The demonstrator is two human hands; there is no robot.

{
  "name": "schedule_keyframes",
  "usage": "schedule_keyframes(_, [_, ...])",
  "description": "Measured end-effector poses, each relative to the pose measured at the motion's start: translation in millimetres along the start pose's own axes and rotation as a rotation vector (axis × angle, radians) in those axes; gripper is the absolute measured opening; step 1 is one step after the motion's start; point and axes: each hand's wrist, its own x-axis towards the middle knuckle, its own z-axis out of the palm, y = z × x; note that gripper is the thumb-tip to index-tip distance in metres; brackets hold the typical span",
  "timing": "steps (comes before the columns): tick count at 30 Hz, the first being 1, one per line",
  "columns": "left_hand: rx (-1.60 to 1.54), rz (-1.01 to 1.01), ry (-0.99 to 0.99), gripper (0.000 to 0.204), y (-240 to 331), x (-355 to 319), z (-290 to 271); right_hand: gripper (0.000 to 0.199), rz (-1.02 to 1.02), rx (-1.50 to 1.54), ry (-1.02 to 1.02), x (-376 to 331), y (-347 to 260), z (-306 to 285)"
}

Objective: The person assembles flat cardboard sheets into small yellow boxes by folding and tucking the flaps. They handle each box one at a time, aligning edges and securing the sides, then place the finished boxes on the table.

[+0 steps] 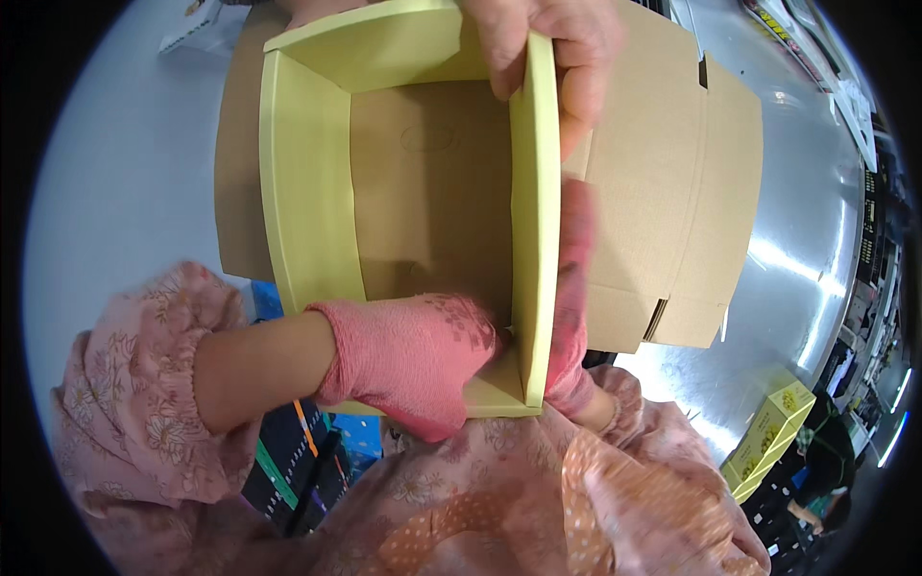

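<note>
A pale yellow open-topped box (305, 182) takes up the middle, with brown cardboard showing inside its four walls. My left hand (413, 355), in a pink glove, bends over the near wall into the near right corner. It looks closed on the box there, though its fingertips are lost in shadow. Along the outside of the right wall lies my right hand (573, 288), also in a pink glove, with its fingers stretched out flat against it. Across from me, another person's bare hand (567, 43) grips the top of the right wall near the far corner.
Flat brown cardboard (672, 182) with slots spreads under the box on a shiny metal table (768, 307). At the lower right stands a yellow printed carton (768, 442), with a person in dark clothing (831, 451) beyond. Dark and blue items (307, 461) show below my left arm.
</note>
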Motion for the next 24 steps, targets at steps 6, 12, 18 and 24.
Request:
schedule_keyframes(6, [0.066, 0.087, 0.301, 0.033, -10.4, -9.3, 23.7, 0.072, 0.059, -0.17, -0.435, -28.5, 23.3, -32.6])
schedule_keyframes(12, [0.106, -0.142, -0.081, 0.05, 7.5, -14.1, 3.0, 0.066, -0.517, -0.687, -1.689, -19.0, -46.5, -22.5])
schedule_keyframes(18, [0.755, 0.085, 0.939, 0.05, 21.3, -70.8, 51.0, 0.025, -0.802, -0.743, -1.629, -16.4, -24.3, -29.1])
schedule_keyframes(24, [-0.367, 0.235, 1.989, 0.048, -88.0, -47.7, 121.4, 0.022, -0.784, -0.794, -1.634, -19.7, -32.1, -20.1])
